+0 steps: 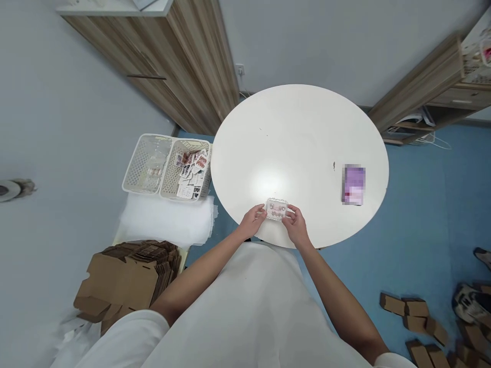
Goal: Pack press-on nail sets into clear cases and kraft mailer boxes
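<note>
A small clear plastic box (276,209) with several little pinkish and silvery pieces inside is at the near edge of the white round table (299,133). My left hand (253,221) grips its left side between thumb and fingers. On the opposite side, my right hand (295,224) pinches the right end, thumb towards me. The box looks closed, but its lid edge is too small to make out. Whether it rests on the table or is held just above, I cannot tell.
A purple, blurred-out item (353,185) lies on the table's right. Left of the table stand two white baskets (167,174), one with several printed cards. Below them are white sheets (169,217) and flattened cardboard boxes (118,281). Small brown boxes (416,309) lie on the blue floor.
</note>
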{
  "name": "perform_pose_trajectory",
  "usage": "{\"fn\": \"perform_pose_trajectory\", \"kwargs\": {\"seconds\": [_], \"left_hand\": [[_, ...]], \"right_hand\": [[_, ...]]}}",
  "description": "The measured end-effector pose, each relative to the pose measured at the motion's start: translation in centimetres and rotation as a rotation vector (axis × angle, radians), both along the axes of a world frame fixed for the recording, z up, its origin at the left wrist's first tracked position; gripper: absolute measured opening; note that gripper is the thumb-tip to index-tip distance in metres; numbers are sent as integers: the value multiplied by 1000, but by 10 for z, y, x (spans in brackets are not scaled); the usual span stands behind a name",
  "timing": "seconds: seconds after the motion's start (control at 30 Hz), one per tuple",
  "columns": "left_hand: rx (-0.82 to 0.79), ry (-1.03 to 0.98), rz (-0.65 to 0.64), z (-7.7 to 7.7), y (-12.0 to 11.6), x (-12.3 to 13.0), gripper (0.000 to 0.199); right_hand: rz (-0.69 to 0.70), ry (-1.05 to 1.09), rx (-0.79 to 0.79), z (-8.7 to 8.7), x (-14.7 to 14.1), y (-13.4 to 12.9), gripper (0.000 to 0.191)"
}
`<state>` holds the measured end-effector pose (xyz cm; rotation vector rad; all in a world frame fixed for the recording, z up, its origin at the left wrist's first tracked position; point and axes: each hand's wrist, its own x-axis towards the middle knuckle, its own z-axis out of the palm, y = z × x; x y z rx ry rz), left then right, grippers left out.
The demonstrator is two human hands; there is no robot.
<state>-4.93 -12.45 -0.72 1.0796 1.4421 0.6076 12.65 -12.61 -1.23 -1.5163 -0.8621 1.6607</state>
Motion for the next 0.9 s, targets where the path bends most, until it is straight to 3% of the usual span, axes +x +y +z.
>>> {"fn": "perform_pose_trajectory", "kwargs": {"seconds": [0.1,0.2,0.4,0.7,0.9], "left_hand": [[-26,-104,53,-2,-4,-8,49],[-18,-181,-7,-4,-8,-14,53],[-34,-162,51,-9,0,-42,60],[-23,-32,211,-35,50,-132,53],[50,117,225,-50,85,-158,56]], "right_hand": [[-24,-45,-33,-5,-4,2,49],[-16,-113,-62,-8,-13,6,49],[78,-266,-15,-9,-57,21,58],[303,-420,57,-36,-162,79,67],[350,-495,115,-44,-206,117,73]]}}
